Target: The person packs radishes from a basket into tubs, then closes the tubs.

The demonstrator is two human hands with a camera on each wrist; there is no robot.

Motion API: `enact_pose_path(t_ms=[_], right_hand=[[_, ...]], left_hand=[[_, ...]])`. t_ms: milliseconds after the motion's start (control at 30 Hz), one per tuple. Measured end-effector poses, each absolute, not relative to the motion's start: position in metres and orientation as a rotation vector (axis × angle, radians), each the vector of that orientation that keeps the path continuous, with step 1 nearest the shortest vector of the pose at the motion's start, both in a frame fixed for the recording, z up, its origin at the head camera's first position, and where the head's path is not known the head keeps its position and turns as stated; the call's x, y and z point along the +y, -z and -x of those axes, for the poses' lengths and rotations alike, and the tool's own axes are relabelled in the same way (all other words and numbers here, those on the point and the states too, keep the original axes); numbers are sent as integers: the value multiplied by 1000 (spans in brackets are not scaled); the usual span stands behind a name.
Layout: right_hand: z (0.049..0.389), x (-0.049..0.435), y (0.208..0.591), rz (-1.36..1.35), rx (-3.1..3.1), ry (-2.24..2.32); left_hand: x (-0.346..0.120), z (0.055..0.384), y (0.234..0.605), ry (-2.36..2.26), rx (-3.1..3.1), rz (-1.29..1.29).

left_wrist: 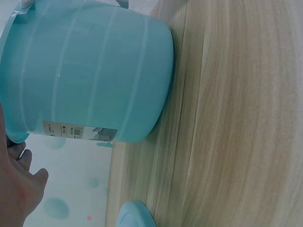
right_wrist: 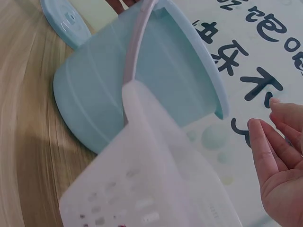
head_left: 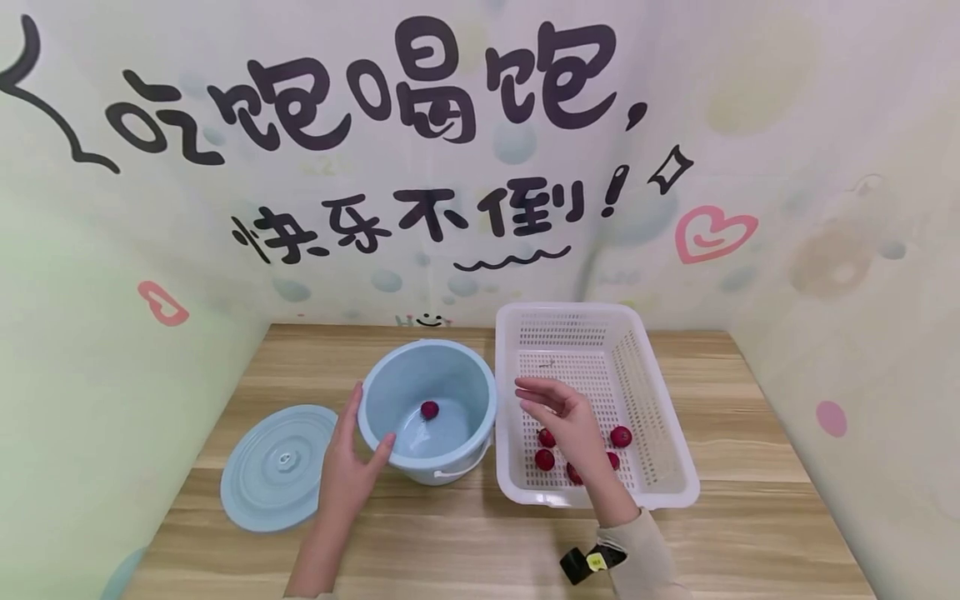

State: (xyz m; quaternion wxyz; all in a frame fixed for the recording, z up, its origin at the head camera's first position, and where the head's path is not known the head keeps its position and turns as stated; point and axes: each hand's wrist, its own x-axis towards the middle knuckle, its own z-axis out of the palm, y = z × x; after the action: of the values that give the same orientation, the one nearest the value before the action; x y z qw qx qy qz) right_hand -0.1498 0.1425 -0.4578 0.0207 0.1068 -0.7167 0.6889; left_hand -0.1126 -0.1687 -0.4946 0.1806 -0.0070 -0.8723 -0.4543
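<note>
A light blue bucket [head_left: 465, 462] stands upright with one small, dark red, round fruit [head_left: 430, 410] on its bottom. My left hand [head_left: 351, 471] rests against the bucket's left side, fingers extended and thumb at the near rim. In the left wrist view, the left hand [left_wrist: 21, 189] shows beside the rim. Over the white perforated basket [head_left: 667, 442] hovers my right hand [head_left: 570, 425], its fingers loosely bent and nothing between them. Several similar red fruits [head_left: 620, 437] lie in the basket's near half, some partly hidden under the right hand and wrist.
Left of the bucket, its round blue lid [head_left: 258, 479] lies flat on the wooden table [head_left: 450, 550]. The bucket's pale handle [head_left: 465, 471] hangs down on the near right side, close to the basket. A printed wall covering [head_left: 420, 275] rises behind the table.
</note>
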Motion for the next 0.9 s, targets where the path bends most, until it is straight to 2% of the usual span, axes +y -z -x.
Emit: enact_pose_path(t_ms=[467,900], right_hand=[[144,180,469,-188,-2274,-2075],[142,197,480,-163,-2258,-2047]], left_hand=[[-169,112,493,1300,-2464,12],[-169,113,494,1299,-2459,16]])
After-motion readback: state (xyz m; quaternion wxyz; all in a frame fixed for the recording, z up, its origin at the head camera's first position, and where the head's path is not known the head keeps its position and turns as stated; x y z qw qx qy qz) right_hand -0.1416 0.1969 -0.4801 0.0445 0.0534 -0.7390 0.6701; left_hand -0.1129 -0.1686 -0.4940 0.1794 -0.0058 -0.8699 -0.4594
